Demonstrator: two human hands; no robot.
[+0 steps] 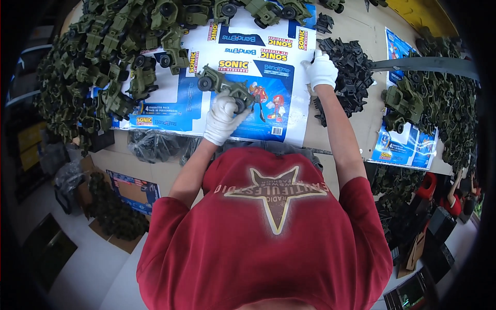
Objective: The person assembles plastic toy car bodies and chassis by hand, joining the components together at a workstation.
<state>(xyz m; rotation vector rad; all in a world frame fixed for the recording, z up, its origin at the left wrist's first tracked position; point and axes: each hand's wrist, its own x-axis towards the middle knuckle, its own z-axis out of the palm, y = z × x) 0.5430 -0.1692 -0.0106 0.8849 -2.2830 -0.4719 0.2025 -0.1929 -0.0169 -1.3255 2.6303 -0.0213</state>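
Note:
A dark green toy jeep (223,84) with black wheels is held in my white-gloved left hand (223,122), over a printed blue and white card sheet (289,111). The fingers are wrapped round its near end, and the hand hides part of that end. My right hand (322,71), also gloved in white, is at the left edge of a heap of small black plastic parts (354,77). Its thumb stands away from the fingers, and I see nothing between them. Several of the black parts lie close beside that hand.
A large pile of green toy jeeps (103,49) covers the table's left and far side. More jeeps (405,103) are heaped on the right. A grey curved bar (423,64) reaches in from the right. An open carton (116,212) of dark green pieces stands below left.

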